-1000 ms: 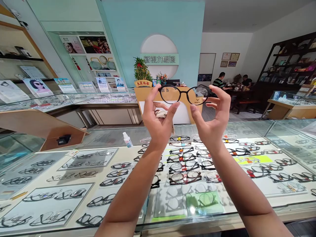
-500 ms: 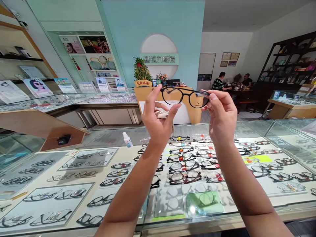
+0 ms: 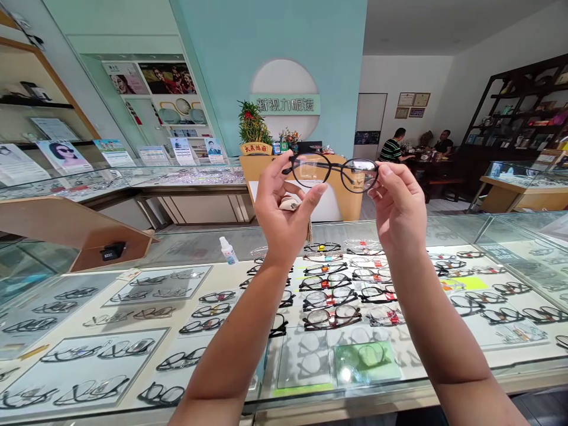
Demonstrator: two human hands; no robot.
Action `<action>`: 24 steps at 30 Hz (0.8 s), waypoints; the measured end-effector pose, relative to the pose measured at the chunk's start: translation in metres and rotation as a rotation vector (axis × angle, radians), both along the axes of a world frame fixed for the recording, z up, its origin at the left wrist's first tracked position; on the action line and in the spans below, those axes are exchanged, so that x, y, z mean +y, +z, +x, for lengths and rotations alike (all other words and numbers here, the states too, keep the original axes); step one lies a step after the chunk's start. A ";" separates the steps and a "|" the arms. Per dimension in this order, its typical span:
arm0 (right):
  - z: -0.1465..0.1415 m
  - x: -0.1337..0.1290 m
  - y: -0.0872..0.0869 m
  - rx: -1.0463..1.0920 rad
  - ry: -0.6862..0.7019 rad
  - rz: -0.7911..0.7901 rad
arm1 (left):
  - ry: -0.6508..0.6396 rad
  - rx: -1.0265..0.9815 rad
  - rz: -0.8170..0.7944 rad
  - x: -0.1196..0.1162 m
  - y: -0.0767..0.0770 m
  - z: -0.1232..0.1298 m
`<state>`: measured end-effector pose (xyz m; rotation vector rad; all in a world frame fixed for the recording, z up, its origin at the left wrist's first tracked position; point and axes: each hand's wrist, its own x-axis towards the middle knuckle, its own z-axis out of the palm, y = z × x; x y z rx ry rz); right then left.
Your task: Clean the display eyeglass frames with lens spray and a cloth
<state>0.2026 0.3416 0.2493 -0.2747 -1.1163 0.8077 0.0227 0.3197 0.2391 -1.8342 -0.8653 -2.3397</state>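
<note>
A pair of black round-framed glasses (image 3: 335, 168) is held up above the glass counter, its lenses side by side. My left hand (image 3: 286, 207) pinches the frame's left end between thumb and fingers, and a crumpled pale cloth (image 3: 290, 203) is tucked in its curled lower fingers. At the right end, the thumb and fingers of my right hand (image 3: 399, 204) grip the rim. One folded arm shows behind the lenses.
Below lies a glass display counter (image 3: 177, 378) with rows of glasses. A white spray bottle (image 3: 228, 251) stands on it. Further back are a wooden desk (image 3: 352, 204), a potted plant (image 3: 254, 125) and two seated people at right.
The glasses have tilted in my hands, so the round lenses face me more fully and a bright reflection shows on the right lens. Both hands keep their hold.
</note>
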 end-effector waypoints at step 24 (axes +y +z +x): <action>-0.007 0.000 -0.008 -0.353 -0.247 0.296 | -0.879 -0.356 -0.683 -0.013 0.016 0.002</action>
